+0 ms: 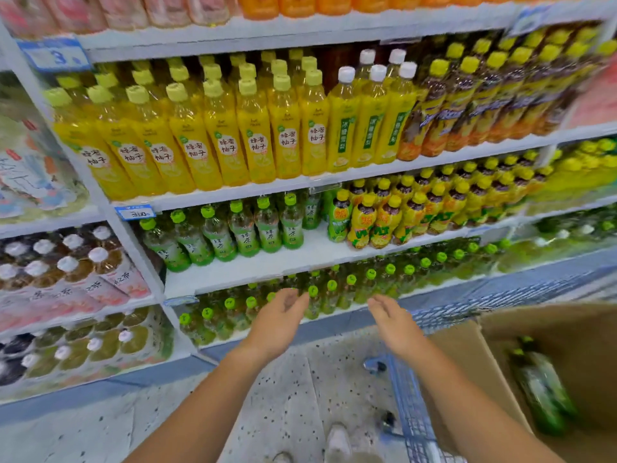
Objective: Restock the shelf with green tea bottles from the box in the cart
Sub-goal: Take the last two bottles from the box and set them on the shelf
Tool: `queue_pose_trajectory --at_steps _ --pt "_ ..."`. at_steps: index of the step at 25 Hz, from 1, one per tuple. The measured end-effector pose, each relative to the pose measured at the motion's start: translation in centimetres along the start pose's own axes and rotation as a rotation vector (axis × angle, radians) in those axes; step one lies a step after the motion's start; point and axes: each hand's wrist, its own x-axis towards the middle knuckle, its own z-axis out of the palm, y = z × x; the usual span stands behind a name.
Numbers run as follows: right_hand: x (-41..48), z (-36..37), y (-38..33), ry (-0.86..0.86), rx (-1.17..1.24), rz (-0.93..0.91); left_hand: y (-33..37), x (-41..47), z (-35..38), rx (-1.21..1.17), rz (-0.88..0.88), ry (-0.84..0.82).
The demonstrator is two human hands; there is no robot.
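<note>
Green tea bottles [541,385] lie in the box [474,359] in the cart [410,406], lower right of frame. Left hand [278,324] and right hand [395,324] hang open, empty, before the shelf [247,272]. Judged between loads; next move: reach right into box.

Two hands [278,320]; perhaps two boxed bottles [542,389].

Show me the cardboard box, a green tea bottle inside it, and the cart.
cardboard box [467,355], head view, left flap.
green tea bottle [547,396], head view, its body.
cart [409,406], head view, blue wire side.
</note>
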Motion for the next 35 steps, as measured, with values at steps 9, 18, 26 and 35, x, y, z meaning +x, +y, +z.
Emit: queue_pose_trajectory --at_steps 9,18,26,35 --pt "-10.2 -6.1 5.3 0.281 0.104 0.101 3.4 -3.0 7.3 0.138 0.170 -0.196" --pt "-14.5 -16.9 16.7 0.389 0.198 0.102 7.5 -8.3 21.6 0.158 0.237 -0.247" --pt "-15.8 -27.3 26.7 0.286 0.155 0.242 8.2 -11.8 36.5 0.120 0.045 -0.316" --pt "-10.8 -33.1 33.9 0.340 0.041 0.388 7.8 -2.7 49.8 0.185 -0.044 -0.501"
